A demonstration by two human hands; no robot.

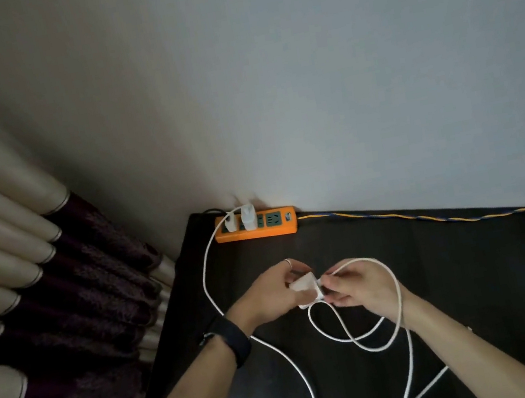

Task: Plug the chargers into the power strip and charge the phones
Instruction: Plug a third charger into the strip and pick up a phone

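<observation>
Your left hand [270, 296] grips a white charger block [306, 290], fingers curled round it, above the dark surface [457, 270]. Your right hand [356, 287] pinches the end of a white cable [346, 334] right against the block's side; I cannot tell whether the plug is seated. That cable arcs round your right wrist and lies in loops on the surface below both hands. The orange power strip [256, 233] sits well beyond your hands, against the wall at the surface's far corner, with two white chargers [248, 220] already in its left sockets. A second cable [204, 271] runs from the leftmost one down under your left wrist.
</observation>
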